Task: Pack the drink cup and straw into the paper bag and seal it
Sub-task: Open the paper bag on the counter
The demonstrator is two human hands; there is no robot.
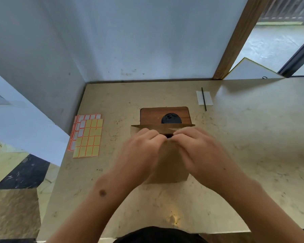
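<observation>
A brown paper bag (167,165) lies flat on the marble counter in front of me, its mouth pointing away. My left hand (140,151) and my right hand (197,151) both pinch the bag's near lip at its top edge, where a small dark gap shows between my fingertips. Just beyond the bag, the black lid of the drink cup (171,118) stands on a wooden board (149,114); the bag's edge hides the cup's lower part. A thin black straw (204,99) rests across a white napkin (204,97) at the back right.
Sheets of yellow and orange-edged stickers (88,135) lie left of the bag. A grey wall closes the back and left. A wooden post (235,42) rises at the back right, with a white panel (253,69) leaning behind it. The counter's near edge (147,235) is at my body.
</observation>
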